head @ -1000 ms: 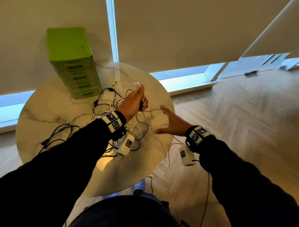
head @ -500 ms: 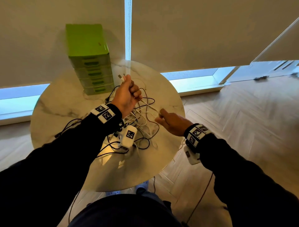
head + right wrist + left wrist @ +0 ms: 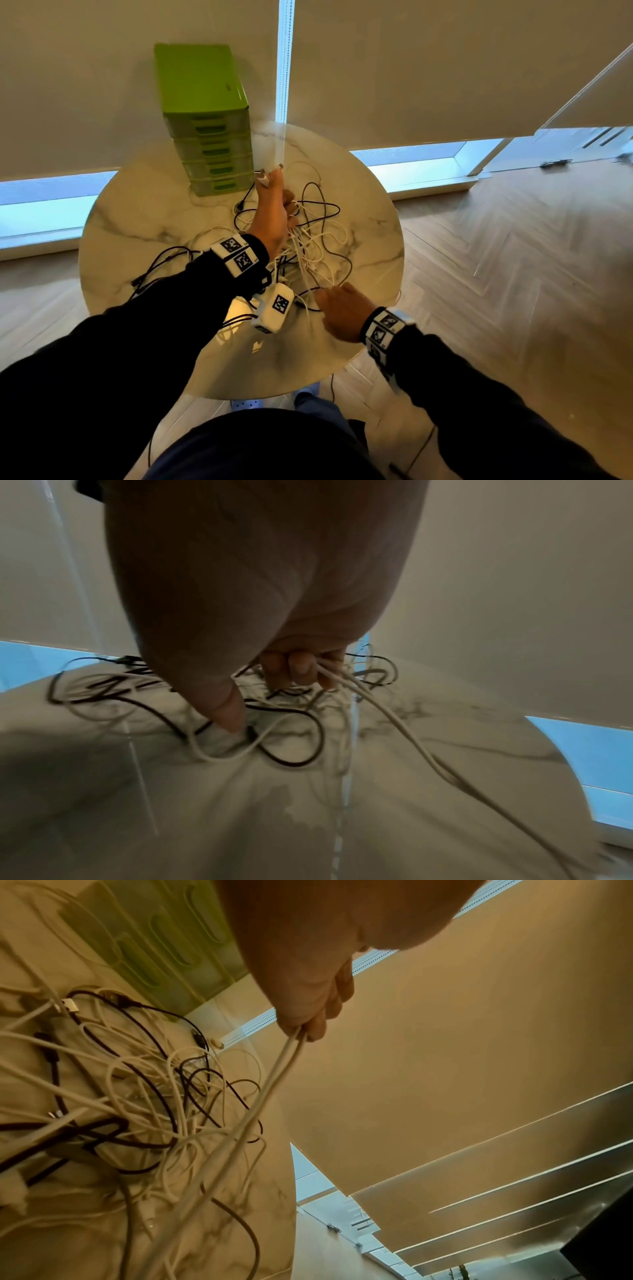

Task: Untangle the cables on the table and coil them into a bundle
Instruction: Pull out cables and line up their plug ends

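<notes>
A tangle of white and black cables (image 3: 315,240) lies on the round marble table (image 3: 137,222). My left hand (image 3: 274,212) is raised over the tangle's far side and grips a few white cables (image 3: 274,1074), whose connector ends (image 3: 265,174) stick out above the fist. In the left wrist view the left hand (image 3: 308,1010) holds these strands taut down toward the pile (image 3: 137,1096). My right hand (image 3: 337,310) is nearer the table's front right, fingers curled round white cables (image 3: 394,718). Its thumb (image 3: 229,712) points down at a black loop (image 3: 291,761).
A green drawer unit (image 3: 205,120) stands at the table's back left, close behind the left hand. More black cable (image 3: 161,267) trails to the left edge. Window blinds (image 3: 445,68) hang behind, and wooden floor (image 3: 513,257) lies to the right.
The right hand closed on white cables and drew back toward the near edge. The left hand stayed raised, still gripping its cable ends. The head camera shifted.
</notes>
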Demonstrator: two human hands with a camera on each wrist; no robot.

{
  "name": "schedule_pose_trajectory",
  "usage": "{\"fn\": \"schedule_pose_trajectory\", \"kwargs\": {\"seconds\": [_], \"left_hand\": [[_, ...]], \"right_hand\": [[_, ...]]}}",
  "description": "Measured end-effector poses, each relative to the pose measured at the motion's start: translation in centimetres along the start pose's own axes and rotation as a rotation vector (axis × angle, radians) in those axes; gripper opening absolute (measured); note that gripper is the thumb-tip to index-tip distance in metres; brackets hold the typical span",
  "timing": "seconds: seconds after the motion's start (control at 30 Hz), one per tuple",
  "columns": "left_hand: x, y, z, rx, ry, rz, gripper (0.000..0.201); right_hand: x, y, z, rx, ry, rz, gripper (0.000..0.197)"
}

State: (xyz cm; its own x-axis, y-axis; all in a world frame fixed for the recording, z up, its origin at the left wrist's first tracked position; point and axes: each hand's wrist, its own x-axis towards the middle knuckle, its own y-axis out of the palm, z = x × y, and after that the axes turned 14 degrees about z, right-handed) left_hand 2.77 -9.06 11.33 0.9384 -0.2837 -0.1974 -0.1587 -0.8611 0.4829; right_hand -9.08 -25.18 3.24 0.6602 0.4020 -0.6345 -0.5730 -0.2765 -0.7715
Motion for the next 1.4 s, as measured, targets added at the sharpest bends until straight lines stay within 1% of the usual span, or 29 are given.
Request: {"fn": "schedule_pose_trajectory", "kwargs": {"seconds": [0.07,0.13,0.2,0.3,0.37,0.43,0.53,0.6,0.67,0.73,0.8,0.87,0.9,0.93,1.0,1.03,1.1,1.17,1.2,1.23,1.3,1.33,1.4], "left_hand": [[-0.2,-0.8,-0.2,-0.079,0.006,-0.008,0.03],[0.0,-2.1,-0.3,-0.115,0.018,-0.005,0.029],[0.4,-3.7,-0.6,-0.08,0.012,-0.02,0.029],[1.0,-5.9,-1.1,0.025,0.004,-0.072,0.029],[1.6,-7.2,-1.6,0.038,-0.005,-0.111,0.029],[2.2,-8.2,-1.9,0.033,-0.014,-0.146,0.03],[3.2,-8.7,-1.9,0.016,-0.004,-0.181,0.03],[4.0,-8.5,-1.8,0.046,-0.003,-0.205,0.03],[5.0,-8.0,-1.5,0.098,-0.021,-0.218,0.031],[5.9,-7.7,-0.9,0.144,-0.046,-0.224,0.032],[7.0,-7.6,-0.1,0.182,-0.08,-0.242,0.031],[7.7,-7.6,0.8,0.188,-0.104,-0.268,0.026],[7.9,-7.6,1.2,0.203,-0.107,-0.272,0.023],[8.2,-7.7,1.7,0.223,-0.108,-0.272,0.018],[8.5,-7.9,2.2,0.266,-0.113,-0.257,0.013],[8.6,-8.0,2.4,0.275,-0.118,-0.26,0.013],[9.2,-8.4,2.7,0.271,-0.134,-0.287,0.014],[9.9,-8.7,3.0,0.26,-0.158,-0.321,0.019],[10.1,-8.7,3.1,0.251,-0.162,-0.327,0.022],[10.3,-8.7,3.2,0.244,-0.16,-0.327,0.026],[10.5,-8.6,3.4,0.245,-0.153,-0.318,0.032],[10.5,-8.6,3.5,0.252,-0.152,-0.315,0.033],[10.4,-8.6,3.6,0.258,-0.151,-0.299,0.033]], "right_hand": [[0.8,0.1,1.7,0.029,-0.026,0.007,0.039],[1.2,-0.4,2.2,0.052,-0.035,0.039,0.037],[1.5,-1.2,1.9,0.113,-0.04,0.112,0.037],[1.9,-3.4,0.5,0.283,-0.047,0.267,0.03],[2.5,-5.7,-0.9,0.346,-0.099,0.327,0.029],[3.4,-8.4,-2.6,0.379,-0.177,0.303,0.027],[5.0,-12.3,-5.3,0.461,-0.257,0.175,0.024],[7.0,-14.2,-7.3,0.492,-0.252,0.088,0.021],[10.0,-15.4,-9.1,0.482,-0.212,0.027,0.022],[13.0,-15.8,-10.2,0.431,-0.145,-0.005,0.034],[15.9,-15.8,-10.7,0.369,-0.069,-0.014,0.053],[18.3,-15.2,-10.4,0.301,-0.004,0.001,0.063],[19.2,-14.7,-10.2,0.27,0.01,0.026,0.063],[20.1,-14.2,-9.9,0.237,-0.007,0.068,0.058],[21.3,-13.4,-9.5,0.193,-0.12,0.132,0.041],[21.6,-13.5,-9.5,0.198,-0.177,0.125,0.034],[22.9,-14.5,-10.2,0.25,-0.221,0.019,0.026],[24.8,-15.8,-11.2,0.407,-0.15,-0.11,0.029],[25.7,-16.4,-11.7,0.484,-0.095,-0.132,0.035],[26.7,-16.9,-12.0,0.545,-0.047,-0.11,0.043],[28.2,-17.3,-12.4,0.606,0.025,-0.001,0.057],[28.7,-17.3,-12.5,0.617,0.043,0.036,0.058],[29.0,-17.0,-12.7,0.632,0.036,0.021,0.048]]}}
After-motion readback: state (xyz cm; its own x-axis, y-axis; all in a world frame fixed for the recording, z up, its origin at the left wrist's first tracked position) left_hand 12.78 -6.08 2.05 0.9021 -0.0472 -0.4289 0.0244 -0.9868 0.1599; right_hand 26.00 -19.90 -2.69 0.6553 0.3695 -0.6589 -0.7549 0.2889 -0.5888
